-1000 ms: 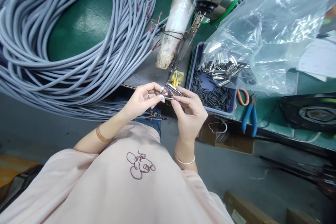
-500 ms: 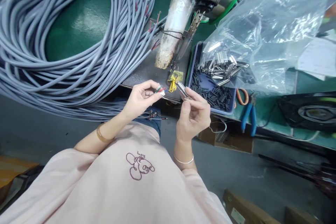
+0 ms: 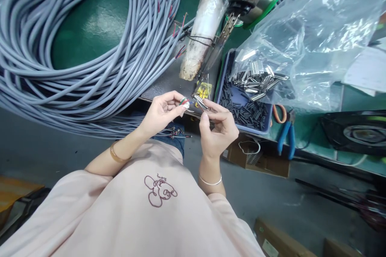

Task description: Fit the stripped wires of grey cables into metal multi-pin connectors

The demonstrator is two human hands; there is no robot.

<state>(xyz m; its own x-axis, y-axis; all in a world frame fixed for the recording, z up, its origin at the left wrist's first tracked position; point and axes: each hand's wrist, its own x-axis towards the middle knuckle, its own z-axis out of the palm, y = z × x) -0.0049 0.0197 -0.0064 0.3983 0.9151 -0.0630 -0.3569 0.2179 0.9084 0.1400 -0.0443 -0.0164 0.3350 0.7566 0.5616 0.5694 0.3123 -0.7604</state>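
Observation:
Between the thumb and fingers of my left hand (image 3: 164, 112) are pinched thin coloured wires (image 3: 185, 101), with green, red and white showing. My right hand (image 3: 218, 128) is closed on a small metal pin connector (image 3: 200, 102), its row of pins facing the wires. The wire ends and the connector lie close together; whether they touch I cannot tell. Just beyond the connector is a yellow piece (image 3: 204, 89) at the bench edge, partly covered by it. A soldering iron (image 3: 221, 38) points down toward this spot.
Grey cables (image 3: 126, 60) lie in a large coil at the left. A blue tray (image 3: 262, 129) holds black sleeves and metal connectors, partly under a clear plastic bag (image 3: 313, 36). Blue-handled pliers (image 3: 286, 134) hang near the bench edge. A white wrapped tube (image 3: 199, 36) slants above my hands.
My right hand has shifted slightly left, turning the connector flatter and bringing it nearer the wires. The yellow piece is now partly behind the connector. My left hand stays nearly in place.

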